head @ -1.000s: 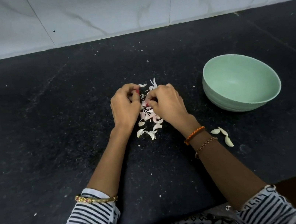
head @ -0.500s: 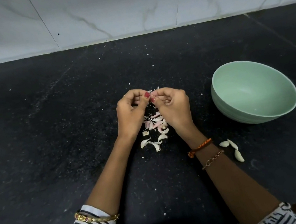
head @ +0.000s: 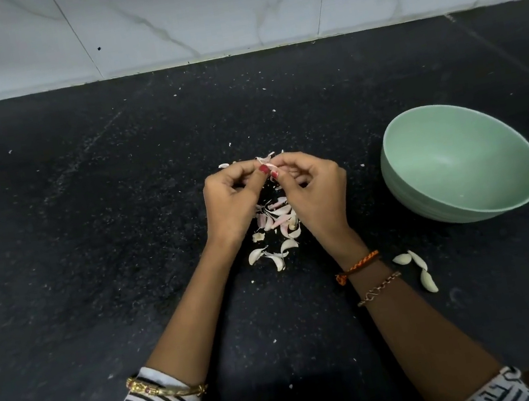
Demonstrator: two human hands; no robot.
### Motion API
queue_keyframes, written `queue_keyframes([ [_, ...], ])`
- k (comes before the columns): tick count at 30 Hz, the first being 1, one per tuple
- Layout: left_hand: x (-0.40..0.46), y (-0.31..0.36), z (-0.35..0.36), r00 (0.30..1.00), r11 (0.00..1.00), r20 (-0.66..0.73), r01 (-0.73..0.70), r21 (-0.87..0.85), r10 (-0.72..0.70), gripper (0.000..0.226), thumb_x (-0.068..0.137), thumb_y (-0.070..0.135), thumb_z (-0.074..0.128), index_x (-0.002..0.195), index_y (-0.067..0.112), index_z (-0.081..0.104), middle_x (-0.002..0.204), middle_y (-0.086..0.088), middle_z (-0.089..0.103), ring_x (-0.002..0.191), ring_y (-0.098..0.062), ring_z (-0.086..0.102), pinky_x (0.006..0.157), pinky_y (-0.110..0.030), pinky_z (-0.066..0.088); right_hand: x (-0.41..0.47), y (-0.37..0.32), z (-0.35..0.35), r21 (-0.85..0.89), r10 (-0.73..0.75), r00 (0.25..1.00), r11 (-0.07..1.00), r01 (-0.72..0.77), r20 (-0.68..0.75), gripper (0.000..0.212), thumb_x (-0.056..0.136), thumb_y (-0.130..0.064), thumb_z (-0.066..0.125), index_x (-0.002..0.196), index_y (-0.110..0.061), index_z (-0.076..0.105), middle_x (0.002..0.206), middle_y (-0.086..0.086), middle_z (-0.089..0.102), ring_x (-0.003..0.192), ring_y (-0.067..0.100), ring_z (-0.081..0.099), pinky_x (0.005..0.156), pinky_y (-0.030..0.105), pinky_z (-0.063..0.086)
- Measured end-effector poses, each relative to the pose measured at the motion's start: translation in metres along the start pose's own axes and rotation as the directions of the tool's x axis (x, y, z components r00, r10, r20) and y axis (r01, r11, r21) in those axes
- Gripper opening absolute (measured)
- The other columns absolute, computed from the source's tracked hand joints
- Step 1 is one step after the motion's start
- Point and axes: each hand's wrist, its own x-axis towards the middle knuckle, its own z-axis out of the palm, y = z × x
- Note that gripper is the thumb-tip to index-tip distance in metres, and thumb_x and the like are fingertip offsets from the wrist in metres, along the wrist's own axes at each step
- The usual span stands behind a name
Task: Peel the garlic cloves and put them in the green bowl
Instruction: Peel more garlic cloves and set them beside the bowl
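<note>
Now both hands, the left hand (head: 232,202) and right hand (head: 315,192), pinch one small pinkish garlic clove (head: 267,165) between their fingertips above the black stone bench (head: 87,228), mid-bench. Toward the right edge sits the pale green round bowl (head: 461,162); loose peels (head: 276,219) lie beneath the hands.

The counter (head: 87,228) is dark, speckled stone with a matt, slightly gritty look. At twelve o'clock the wall (head: 225,5) is glossy veined marble tile. At three o'clock the green bowl (head: 458,166) looks like smooth, satin plastic. The garlic skins (head: 276,215) are thin and papery.
</note>
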Motion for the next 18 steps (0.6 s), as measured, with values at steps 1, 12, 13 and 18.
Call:
queue_keyframes([
  [1, 0.0, 0.0, 0.0, 1.0, 1.0, -0.004, -0.002, -0.007, 0.002, 0.008, 0.082, 0.009, 0.064, 0.085, 0.012, 0.071, 0.083, -0.003, 0.07, 0.085, -0.029, 0.065, 0.08, -0.039, 0.052, 0.0, 0.002, 0.001, -0.024, -0.028, 1.0, 0.999, 0.028, -0.01, 0.014, 0.079, -0.004, 0.066, 0.088, -0.012, 0.073, 0.077, -0.008, 0.069, 0.066, 0.002, 0.062, 0.066, 0.021, 0.052],
  [12, 0.002, 0.001, -0.003, 0.988, 0.962, -0.002, 0.152, -0.228, -0.157, 0.014, 0.075, -0.011, 0.061, 0.073, 0.0, 0.069, 0.062, 0.001, 0.069, 0.064, -0.007, 0.064, 0.062, -0.017, 0.049, -0.002, 0.014, 0.006, -0.244, -0.404, 0.909, 0.896, 0.371, -0.103, 0.019, 0.069, 0.009, 0.066, 0.076, -0.007, 0.073, 0.072, 0.005, 0.069, 0.065, 0.024, 0.062, 0.063, 0.016, 0.04],
  [13, 0.002, 0.001, -0.003, 0.985, 0.956, -0.002, 0.167, -0.241, -0.173, 0.014, 0.074, -0.012, 0.06, 0.071, -0.001, 0.069, 0.061, 0.0, 0.069, 0.063, -0.007, 0.064, 0.062, -0.017, 0.049, -0.002, 0.015, 0.006, -0.256, -0.425, 0.898, 0.885, 0.388, -0.11, 0.019, 0.069, 0.009, 0.066, 0.075, -0.007, 0.073, 0.072, 0.005, 0.069, 0.064, 0.024, 0.061, 0.062, 0.017, 0.04],
  [18, 0.003, 0.001, -0.004, 0.98, 0.945, -0.011, 0.19, -0.267, -0.2, 0.018, 0.073, -0.014, 0.057, 0.065, -0.001, 0.067, 0.06, 0.0, 0.068, 0.06, -0.005, 0.061, 0.061, -0.015, 0.046, -0.003, 0.015, 0.007, -0.248, -0.48, 0.868, 0.863, 0.44, -0.131, 0.016, 0.075, 0.003, 0.062, 0.072, -0.008, 0.073, 0.067, 0.004, 0.067, 0.06, 0.022, 0.059, 0.057, 0.021, 0.04],
])
